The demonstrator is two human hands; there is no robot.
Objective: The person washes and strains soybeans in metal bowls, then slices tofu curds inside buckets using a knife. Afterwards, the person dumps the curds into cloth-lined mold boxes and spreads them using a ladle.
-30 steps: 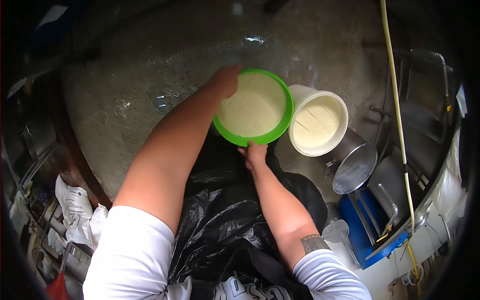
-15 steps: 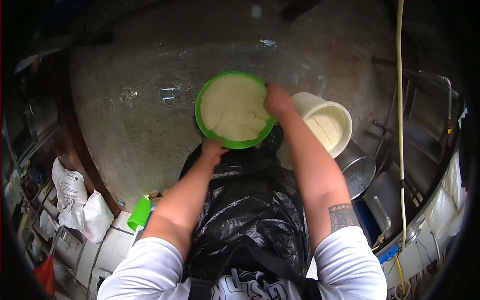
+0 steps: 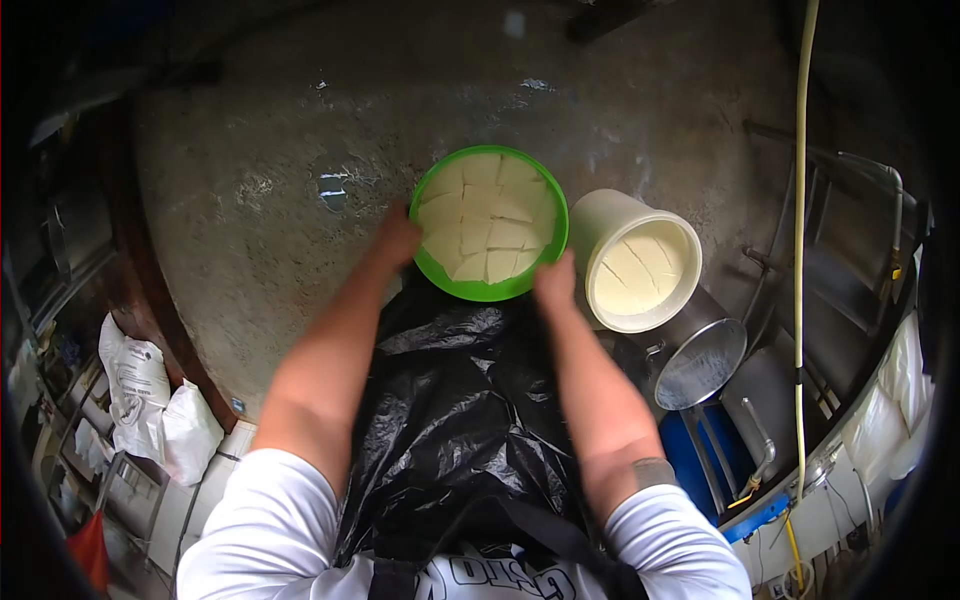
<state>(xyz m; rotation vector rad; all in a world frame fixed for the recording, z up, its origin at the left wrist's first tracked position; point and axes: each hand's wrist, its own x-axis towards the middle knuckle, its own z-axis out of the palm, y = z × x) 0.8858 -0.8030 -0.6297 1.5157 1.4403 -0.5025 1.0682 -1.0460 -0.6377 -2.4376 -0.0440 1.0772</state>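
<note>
Green basin point(image 3: 487, 291) in front of the person, filled with a pale mass point(image 3: 482, 217) that cuts divide into blocks. The left hand point(image 3: 400, 238) meets the rim at the left, the right hand point(image 3: 556, 281) at the lower right; blur hides the fingers, so whether they pinch the rim cannot be told. Whether the basin is held up or rests on something is likewise unclear. Risk, as judged: uneven support or a slipping hold could tilt the basin and send blocks over its edge; a swing to the right could knock the white bucket point(image 3: 598, 232), just beside it, which contains a similar scored mass. Setting: a grey, concrete-like floor point(image 3: 250, 290) with glossy, apparently wet patches; a pale hose point(image 3: 803, 200) at the right, a metal vessel point(image 3: 702, 365) near the bucket, white sacks point(image 3: 190, 435) at the left.
</note>
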